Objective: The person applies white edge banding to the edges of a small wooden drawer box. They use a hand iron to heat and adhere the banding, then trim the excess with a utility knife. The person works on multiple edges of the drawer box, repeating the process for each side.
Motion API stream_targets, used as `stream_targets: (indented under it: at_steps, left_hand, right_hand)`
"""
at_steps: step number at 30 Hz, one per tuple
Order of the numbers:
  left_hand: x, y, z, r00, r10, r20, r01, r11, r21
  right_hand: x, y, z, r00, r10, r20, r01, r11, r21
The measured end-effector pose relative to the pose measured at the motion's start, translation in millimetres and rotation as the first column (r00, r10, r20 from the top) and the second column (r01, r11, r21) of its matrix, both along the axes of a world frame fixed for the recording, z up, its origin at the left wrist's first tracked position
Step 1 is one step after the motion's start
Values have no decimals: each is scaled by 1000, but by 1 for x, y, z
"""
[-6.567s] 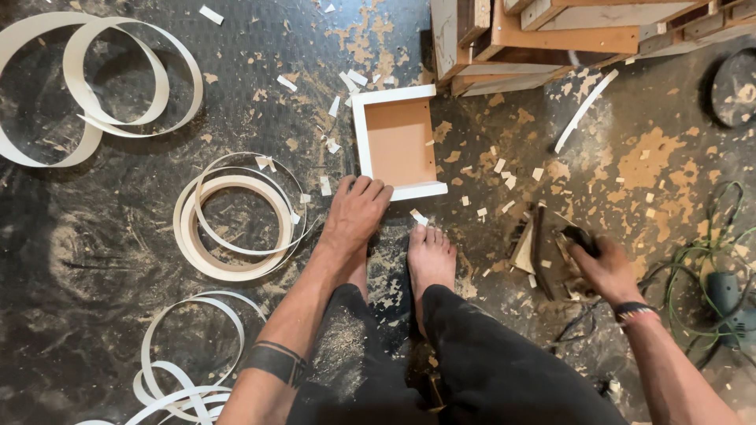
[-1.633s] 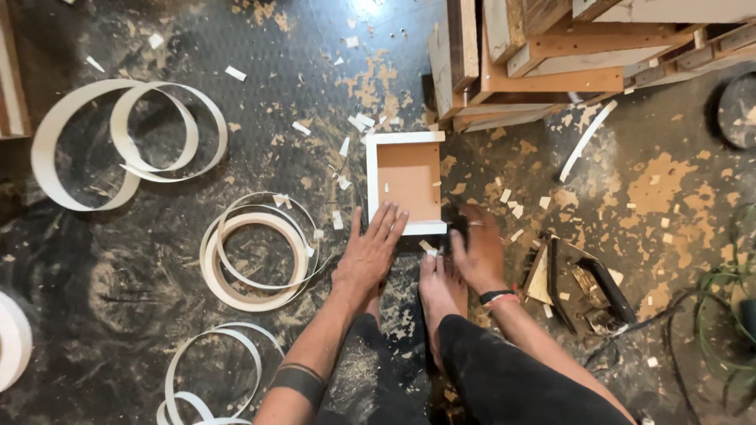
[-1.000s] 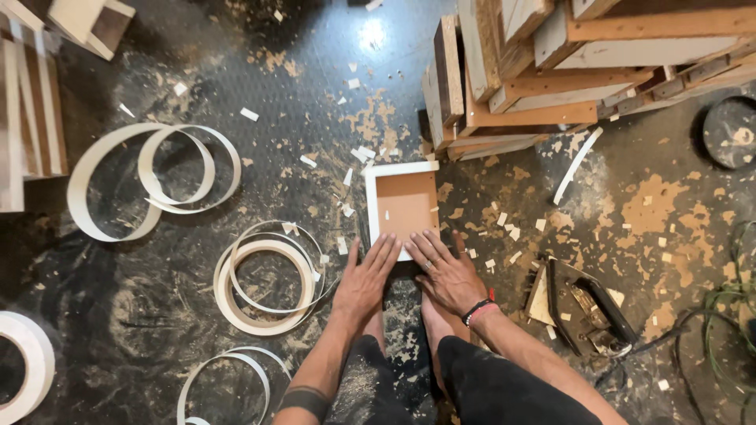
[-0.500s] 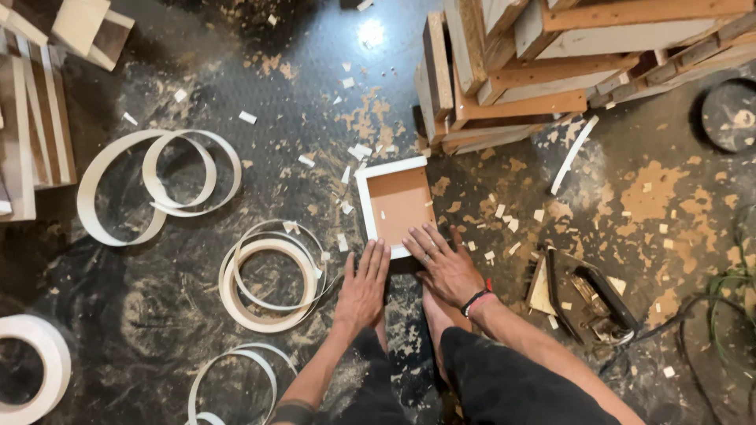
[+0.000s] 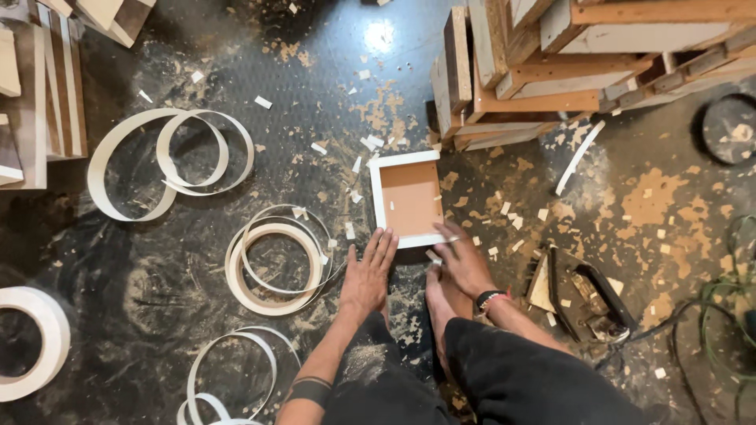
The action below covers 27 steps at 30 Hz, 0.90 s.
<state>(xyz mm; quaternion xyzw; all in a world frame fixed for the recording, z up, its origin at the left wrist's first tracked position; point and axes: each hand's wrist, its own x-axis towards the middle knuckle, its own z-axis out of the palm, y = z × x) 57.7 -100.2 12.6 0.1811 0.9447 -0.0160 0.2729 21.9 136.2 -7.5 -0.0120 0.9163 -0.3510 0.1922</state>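
Both hands are flat and open on the floor, nothing gripped. Left hand (image 5: 367, 271) has its fingers spread, tips just short of the near left corner of the frame (image 5: 409, 198), maybe grazing it, can't really tell. Right hand (image 5: 465, 264) lies palm down with fingers splayed, and the fingertips touch the frame's near edge by the right corner. There's a dark band on that wrist.

The frame itself is a small square thing, white border with a brown board panel inside, lying flat on the dark floor (image 5: 157, 275) right in front of the person's bare foot (image 5: 441, 303).

Further out: a coil of white edge strip (image 5: 276, 264) just left of the left hand, two more loose coils (image 5: 169, 161) toward the far left, and another coil (image 5: 228, 378) near the bottom. A thick white roll (image 5: 35, 342) sits at the left edge. Stacked wooden boxes (image 5: 535, 71) are beyond the frame, top right. A dark tool (image 5: 583, 295) lies to the right of the right arm. Wood chips and white scraps everywhere.
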Motion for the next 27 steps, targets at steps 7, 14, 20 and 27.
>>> stream_targets:
  at_steps: [7, 14, 20, 27]
  left_hand:
    - [3, -14, -17, 936, 296, -188, -187, 875, 446]
    - [1, -13, 24, 680, 713, 175, -591, 390, 707]
    - [-11, -13, 90, 708, 705, -53, -372, 435, 820]
    - [-37, -12, 116, 805, 584, -102, -285, 532, 797]
  right_hand:
    - [-4, 3, -1, 993, -49, -106, 42, 997, -65]
    - [-5, -8, 13, 981, -178, -83, 151, 955, -255]
    - [-9, -1, 38, 917, -393, 73, 359, 728, -584]
    - [-28, -5, 63, 888, -451, 86, 418, 717, -558]
